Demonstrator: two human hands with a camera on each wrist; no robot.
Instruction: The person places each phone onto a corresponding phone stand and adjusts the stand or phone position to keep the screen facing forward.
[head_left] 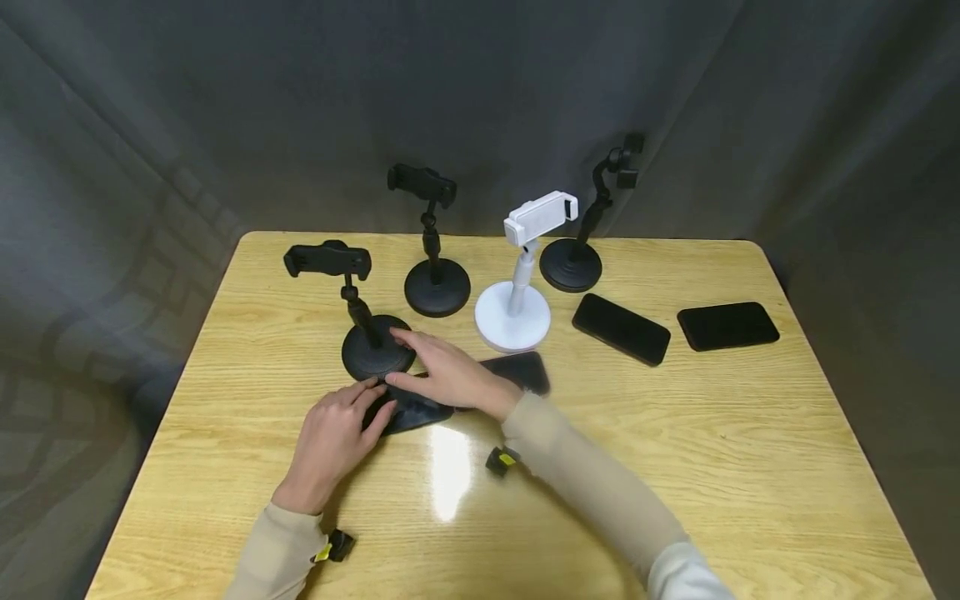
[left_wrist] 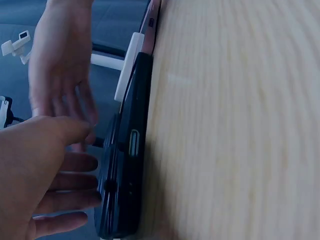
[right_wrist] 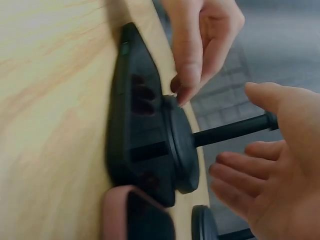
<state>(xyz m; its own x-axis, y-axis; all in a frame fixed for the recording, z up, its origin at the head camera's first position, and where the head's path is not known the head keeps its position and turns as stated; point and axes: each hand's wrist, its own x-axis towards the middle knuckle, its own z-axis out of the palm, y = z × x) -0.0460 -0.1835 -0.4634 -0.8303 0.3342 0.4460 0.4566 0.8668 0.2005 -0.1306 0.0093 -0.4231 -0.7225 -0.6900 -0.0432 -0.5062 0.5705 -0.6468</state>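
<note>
Fingertips of my left hand (head_left: 333, 437) touch or nearly touch the near edge of a black phone stand (head_left: 378, 346), over a dark phone (head_left: 416, 414) lying flat. My right hand (head_left: 453, 373) reaches round the right side of that stand's base with fingers spread. In the right wrist view, the stand's round base (right_wrist: 182, 145) is beside the phone (right_wrist: 137, 130); whether the base overlaps it I cannot tell. The left wrist view shows loose, nearly straight left fingers (left_wrist: 70, 200) by the base. A second phone (head_left: 525, 369), pink-edged in the right wrist view, lies partly under my right forearm.
Behind stand another black phone stand (head_left: 437, 287), a white phone stand (head_left: 513, 317) and a rear black stand (head_left: 572, 265) with its holder turned sideways. Two more phones, one tilted (head_left: 621, 329) and one at far right (head_left: 727, 326), lie on the wooden table (head_left: 712, 467).
</note>
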